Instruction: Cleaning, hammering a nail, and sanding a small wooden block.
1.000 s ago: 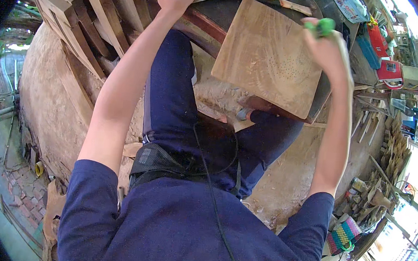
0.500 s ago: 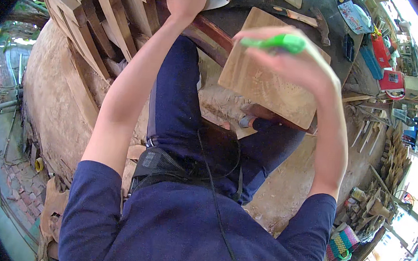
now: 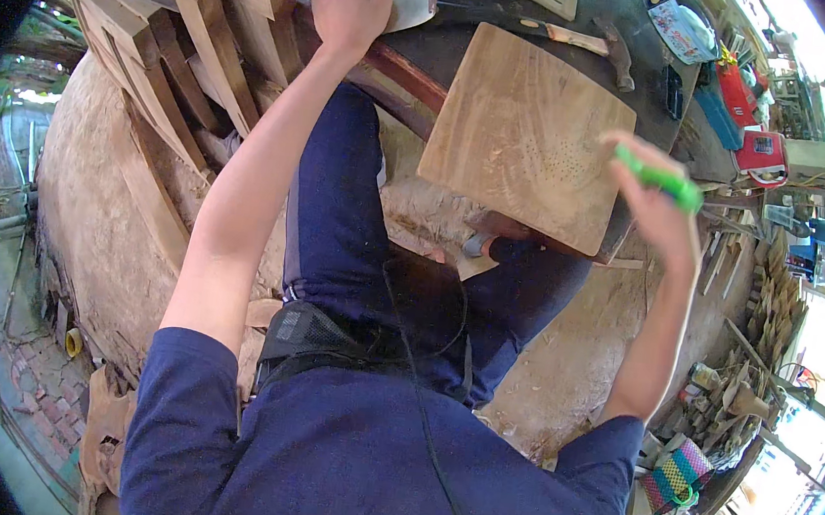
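My left hand [image 3: 350, 8] is at the top, its fingers bent over a pale metal blade-like piece [image 3: 409, 14]. My right hand [image 3: 658, 202], blurred, grips a green object [image 3: 659, 177] beside the right edge of a square wooden board [image 3: 514, 128], whose surface has a patch of small dots. The board lies tilted on a dark work surface [image 3: 658, 33]. Beyond it, a hammer [image 3: 618, 57] with a wooden handle lies on that surface.
Cut wooden pieces [image 3: 184, 47] are stacked at the upper left. Red [image 3: 763, 152] and blue [image 3: 714, 113] containers, a bag [image 3: 673, 29] and a dark small item [image 3: 674, 94] are at the upper right. My legs are below the board. Wood scraps and a woven basket [image 3: 677, 477] are at the right.
My right hand swung left across the board with the green object, then back right, and is now lower than a second ago. My left hand stays on the metal piece.
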{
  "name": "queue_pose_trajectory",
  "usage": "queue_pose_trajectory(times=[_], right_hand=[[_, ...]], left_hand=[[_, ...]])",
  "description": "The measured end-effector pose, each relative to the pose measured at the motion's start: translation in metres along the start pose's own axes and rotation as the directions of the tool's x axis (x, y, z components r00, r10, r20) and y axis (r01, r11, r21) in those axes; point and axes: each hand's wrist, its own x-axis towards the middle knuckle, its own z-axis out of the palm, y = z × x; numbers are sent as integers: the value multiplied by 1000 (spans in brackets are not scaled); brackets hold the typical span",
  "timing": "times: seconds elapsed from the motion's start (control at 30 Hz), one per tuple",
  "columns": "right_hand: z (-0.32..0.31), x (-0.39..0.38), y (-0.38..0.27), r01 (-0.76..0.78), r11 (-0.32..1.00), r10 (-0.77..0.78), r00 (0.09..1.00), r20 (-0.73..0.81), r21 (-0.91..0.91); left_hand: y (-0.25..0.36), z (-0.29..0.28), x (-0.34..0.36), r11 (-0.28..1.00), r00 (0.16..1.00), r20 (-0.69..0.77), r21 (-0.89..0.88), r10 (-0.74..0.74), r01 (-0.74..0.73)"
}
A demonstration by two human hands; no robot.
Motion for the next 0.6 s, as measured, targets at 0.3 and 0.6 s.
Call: queue_pose_trajectory(times=[0.3,0.6], right_hand=[[-5,-55,-19,1,995,-12,994,-112,-100],[12,-75,-28,-140,967,140,990,16,214]], left_hand=[[-23,14,-1,998,998,-4,26,55,-55],[-29,-9,-8,989,990,-10,-43,139,-139]])
